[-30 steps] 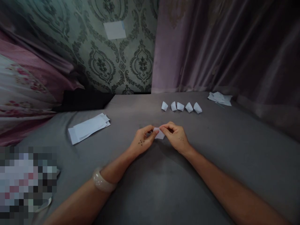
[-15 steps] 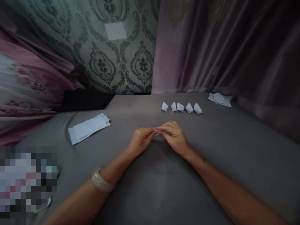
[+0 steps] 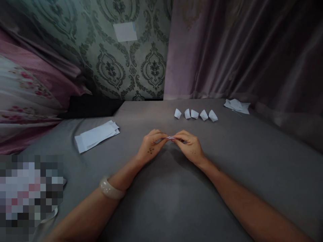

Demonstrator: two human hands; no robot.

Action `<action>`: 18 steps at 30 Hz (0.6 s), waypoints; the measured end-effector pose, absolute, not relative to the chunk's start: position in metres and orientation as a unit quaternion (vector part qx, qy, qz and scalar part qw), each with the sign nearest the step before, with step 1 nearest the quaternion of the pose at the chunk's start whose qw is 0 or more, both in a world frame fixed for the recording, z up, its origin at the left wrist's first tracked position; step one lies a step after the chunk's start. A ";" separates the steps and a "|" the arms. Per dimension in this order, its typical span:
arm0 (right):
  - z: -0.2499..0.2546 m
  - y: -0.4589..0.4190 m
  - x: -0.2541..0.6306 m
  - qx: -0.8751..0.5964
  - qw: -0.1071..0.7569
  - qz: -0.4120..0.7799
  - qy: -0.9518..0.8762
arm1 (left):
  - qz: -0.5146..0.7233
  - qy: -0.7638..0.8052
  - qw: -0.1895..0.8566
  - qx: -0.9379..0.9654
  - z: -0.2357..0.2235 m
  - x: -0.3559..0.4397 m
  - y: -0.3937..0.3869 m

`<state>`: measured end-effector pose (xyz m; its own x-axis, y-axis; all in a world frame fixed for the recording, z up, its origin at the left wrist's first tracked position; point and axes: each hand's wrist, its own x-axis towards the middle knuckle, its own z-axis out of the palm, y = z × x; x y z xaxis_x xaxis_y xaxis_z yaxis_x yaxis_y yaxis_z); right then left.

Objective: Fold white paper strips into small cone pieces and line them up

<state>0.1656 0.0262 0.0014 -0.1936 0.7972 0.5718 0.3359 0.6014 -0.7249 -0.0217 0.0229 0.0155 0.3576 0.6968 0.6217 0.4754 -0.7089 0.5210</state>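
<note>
Between my two hands is a small folded piece of white paper (image 3: 170,137), seen nearly edge-on and mostly covered by fingertips. My left hand (image 3: 152,144), with a pale bangle (image 3: 111,190) on its forearm, pinches the paper's left end. At the right end, the thumb and fingers of my right hand (image 3: 188,145) are closed on the same paper. Both hands are held just above the grey cloth (image 3: 166,201). Beyond them, several folded white paper shapes (image 3: 194,114) stand in a row.
Flat white paper strips (image 3: 97,136) lie stacked on the left. Crumpled white paper pieces (image 3: 236,106) sit at the far right. Black cloth (image 3: 93,107) rests at the back left. A patterned wall (image 3: 131,67) and purple curtains (image 3: 227,50) close off the back. The lower left corner is pixelated.
The fingertips have drawn slightly apart, and a little more of the folded paper shows between them. My left hand's fingers have lifted a bit. The papers on the cloth stay in place.
</note>
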 end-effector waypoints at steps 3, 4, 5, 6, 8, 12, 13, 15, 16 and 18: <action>0.003 0.022 0.172 -0.369 0.449 0.121 -0.805 | 0.338 0.299 -0.022 0.892 0.015 -0.026 0.023; 0.003 0.019 0.174 -0.372 0.415 0.081 -0.826 | 0.301 0.285 -0.064 0.908 0.014 -0.027 0.022; 0.003 0.015 0.176 -0.376 0.375 0.044 -0.847 | 0.265 0.272 -0.095 0.920 0.013 -0.028 0.021; 0.003 0.011 0.178 -0.378 0.330 0.013 -0.865 | 0.228 0.260 -0.116 0.931 0.012 -0.028 0.018; 0.001 0.001 0.182 -0.375 0.242 -0.027 -0.894 | 0.159 0.236 -0.116 0.952 0.009 -0.029 0.011; 0.000 -0.013 0.187 -0.373 0.147 0.009 -0.916 | 0.133 0.238 0.013 0.962 0.006 -0.034 -0.001; 0.001 -0.013 0.186 -0.381 0.145 0.033 -0.913 | 0.153 0.253 0.053 0.954 0.005 -0.035 -0.001; 0.004 -0.008 0.182 -0.408 0.149 0.075 -0.898 | 0.203 0.290 0.116 0.928 0.004 -0.034 0.002; 0.006 -0.005 0.178 -0.428 0.153 0.087 -0.886 | 0.221 0.305 0.134 0.916 0.003 -0.033 0.004; 0.008 0.003 0.170 -0.460 0.145 0.101 -0.870 | 0.228 0.320 0.154 0.907 0.002 -0.030 0.010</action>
<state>0.1701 0.0031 0.0083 -0.5343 0.8300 0.1602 0.7713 0.5562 -0.3094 -0.0299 0.0103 0.0017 0.6920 0.6497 0.3147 0.5095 -0.7484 0.4247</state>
